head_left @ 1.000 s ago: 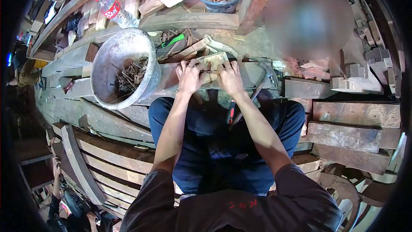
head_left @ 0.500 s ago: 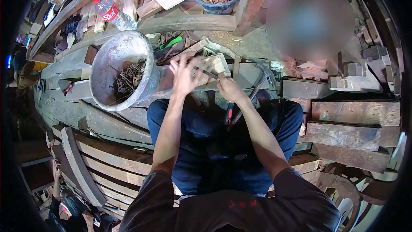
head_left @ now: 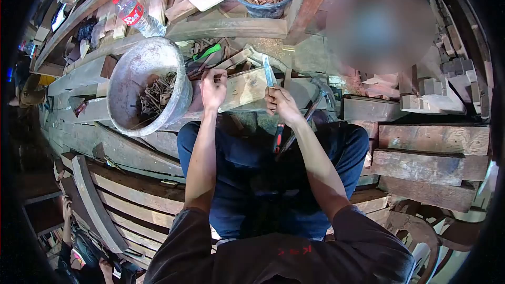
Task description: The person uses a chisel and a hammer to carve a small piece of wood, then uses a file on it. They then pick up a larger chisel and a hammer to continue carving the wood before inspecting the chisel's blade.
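Note:
My right hand [head_left: 283,104] is closed around the handle of a knife [head_left: 268,71], its blade pointing up and away from me. My left hand [head_left: 213,90] has its fingers curled in beside a pale wooden block [head_left: 244,88]; whatever they may hold is too small to make out. The block lies between my two hands on the work surface. By my right wrist a hammer [head_left: 327,93] rests, its shaft running down toward my lap. A tool with a red and black handle [head_left: 279,138] lies just below my right hand.
A large whitish bucket [head_left: 184,92] holding small wood pieces stands left of my hands. Farther off are a green-handled tool [head_left: 206,52], a plastic bottle [head_left: 138,16] and a blue-grey bucket [head_left: 264,10] of wooden pegs. Stacked timber [head_left: 434,141] lies at right; another person's arm [head_left: 67,221] shows lower left.
My hands have drawn apart, the left moving left and its spread fingers curling in. The knife has swung from lying across the block to pointing upward.

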The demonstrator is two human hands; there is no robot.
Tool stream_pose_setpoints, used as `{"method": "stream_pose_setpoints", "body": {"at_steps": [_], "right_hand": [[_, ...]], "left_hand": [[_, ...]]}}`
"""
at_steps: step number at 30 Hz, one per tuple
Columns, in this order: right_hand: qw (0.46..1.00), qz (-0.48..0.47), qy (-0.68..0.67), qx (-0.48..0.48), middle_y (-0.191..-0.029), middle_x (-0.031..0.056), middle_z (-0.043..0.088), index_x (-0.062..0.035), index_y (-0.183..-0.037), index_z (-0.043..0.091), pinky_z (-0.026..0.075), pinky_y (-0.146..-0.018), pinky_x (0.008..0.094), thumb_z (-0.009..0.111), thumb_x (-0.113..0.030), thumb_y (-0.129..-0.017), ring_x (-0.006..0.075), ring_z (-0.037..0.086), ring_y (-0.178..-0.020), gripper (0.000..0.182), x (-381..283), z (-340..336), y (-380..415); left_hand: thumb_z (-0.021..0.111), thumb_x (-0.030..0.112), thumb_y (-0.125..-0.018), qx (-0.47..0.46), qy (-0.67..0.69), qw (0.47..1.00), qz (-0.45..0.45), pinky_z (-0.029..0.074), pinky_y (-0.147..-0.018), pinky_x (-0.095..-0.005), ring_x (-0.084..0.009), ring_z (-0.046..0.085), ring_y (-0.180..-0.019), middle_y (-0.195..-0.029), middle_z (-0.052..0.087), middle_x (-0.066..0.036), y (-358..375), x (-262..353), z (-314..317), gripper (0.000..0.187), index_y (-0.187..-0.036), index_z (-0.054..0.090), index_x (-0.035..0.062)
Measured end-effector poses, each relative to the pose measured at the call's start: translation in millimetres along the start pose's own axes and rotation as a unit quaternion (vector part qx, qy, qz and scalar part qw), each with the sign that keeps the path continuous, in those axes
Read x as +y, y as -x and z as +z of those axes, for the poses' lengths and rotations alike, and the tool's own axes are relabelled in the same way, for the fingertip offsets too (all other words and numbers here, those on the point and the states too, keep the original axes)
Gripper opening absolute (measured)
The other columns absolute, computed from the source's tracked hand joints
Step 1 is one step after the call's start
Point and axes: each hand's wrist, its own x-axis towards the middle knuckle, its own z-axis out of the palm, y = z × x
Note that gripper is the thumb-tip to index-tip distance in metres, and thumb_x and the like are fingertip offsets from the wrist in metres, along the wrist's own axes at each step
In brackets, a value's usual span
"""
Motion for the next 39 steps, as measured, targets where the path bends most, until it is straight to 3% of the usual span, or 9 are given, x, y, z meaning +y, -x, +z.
{"method": "stream_pose_setpoints", "body": {"at_steps": [20, 26, 32, 35, 39], "right_hand": [[0.991, 0.005, -0.128, -0.029, -0.073, -0.003, 0.036, -0.0077, -0.095, 0.05, 0.033, -0.054, 0.0265, 0.047, -0.02, -0.098, 0.0092, 0.034, -0.061, 0.014, 0.4, 8.4, 1.4], [0.983, 0.032, -0.173, -0.052, -0.072, -0.0022, 0.036, -0.0051, -0.097, 0.051, 0.034, -0.054, 0.027, 0.046, -0.022, -0.098, 0.0102, 0.034, -0.059, 0.018, -5.9, 14.1, 5.0], [0.976, 0.047, -0.207, -0.057, -0.069, -0.0018, 0.036, -0.003, -0.098, 0.052, 0.033, -0.053, 0.0271, 0.045, -0.024, -0.097, 0.0108, 0.034, -0.058, 0.022, -8.6, 17.2, 7.6], [0.972, 0.063, -0.217, -0.059, -0.069, -0.0021, 0.036, -0.0036, -0.097, 0.051, 0.032, -0.053, 0.0271, 0.044, -0.024, -0.097, 0.0107, 0.034, -0.057, 0.022, -9.5, 18.0, 8.1], [0.971, 0.065, -0.219, -0.075, -0.069, -0.0023, 0.035, -0.0052, -0.095, 0.05, 0.032, -0.053, 0.0271, 0.043, -0.025, -0.098, 0.0108, 0.033, -0.058, 0.021, -8.4, 17.9, 8.0]], "left_hand": [[0.065, 0.009, -0.081, -0.018, -0.033, 0.996, 0.087, 0.053, -0.072, -0.0347, -0.0255, 0.066, -0.077, -0.089, 0.068, -0.013, 3.1, -1.8, 5.6, 0.013, -0.092, 0.07, 0.0052], [0.065, 0.009, -0.081, -0.026, -0.021, 0.997, 0.064, 0.053, -0.072, -0.035, -0.0268, 0.066, -0.079, -0.089, 0.068, -0.013, 4.3, 3.8, 4.6, 0.012, -0.091, 0.07, 0.0047], [0.066, 0.01, -0.081, -0.007, -0.04, 0.993, 0.112, 0.053, -0.072, -0.0357, -0.0289, 0.066, -0.084, -0.089, 0.068, -0.014, 2.1, -6.1, 8.2, 0.012, -0.091, 0.07, 0.0047], [0.066, 0.01, -0.081, -0.029, -0.018, 0.997, 0.067, 0.053, -0.073, -0.0361, -0.0289, 0.066, -0.084, -0.089, 0.068, -0.013, 4.3, 4.6, 4.9, 0.012, -0.091, 0.07, 0.0046], [0.065, 0.009, -0.08, -0.03, -0.022, 0.997, 0.075, 0.053, -0.073, -0.0365, -0.0288, 0.066, -0.084, -0.089, 0.068, -0.013, 4.7, 3.0, 5.6, 0.012, -0.09, 0.07, 0.0046]]}}
